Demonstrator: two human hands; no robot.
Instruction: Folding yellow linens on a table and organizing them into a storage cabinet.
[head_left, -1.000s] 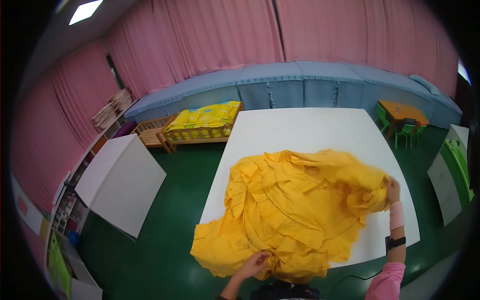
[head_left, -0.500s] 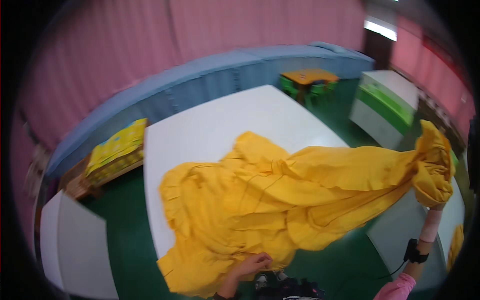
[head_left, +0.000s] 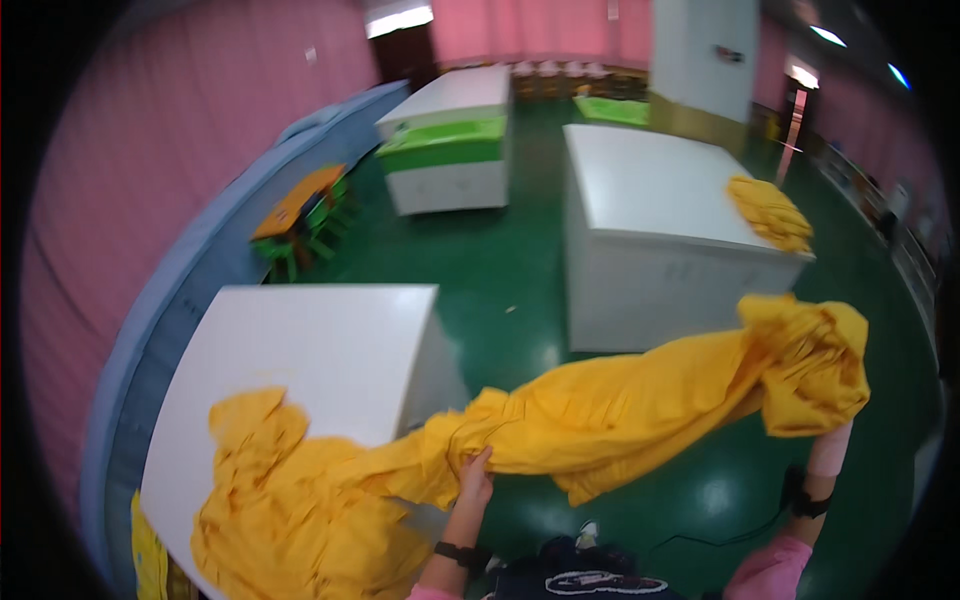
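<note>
A large, crumpled yellow cloth [head_left: 620,415] stretches across in front of me. Its left part lies heaped on the white table [head_left: 310,330] at the near left, while its right part hangs in the air above the floor. Midway along, my left hand [head_left: 478,478] grips the lower edge of the cloth with closed fingers. My right hand [head_left: 830,438], out to the right, holds up the bunched end. Folds of cloth cover its fingers, and only the wrist side shows.
Another white counter [head_left: 660,180] carries a folded yellow cloth [head_left: 770,212] at the right. Farther back stands a white and green unit [head_left: 445,150]. An orange table [head_left: 300,200] with green chairs is beside the blue-covered ledge [head_left: 165,300]. A dark cable [head_left: 690,538] hangs near my right wrist.
My view has swung right. The cloth has been drawn partly off the table into a long stretch, and my left hand, earlier low beside it, now grips its middle. My right hand still holds the end.
</note>
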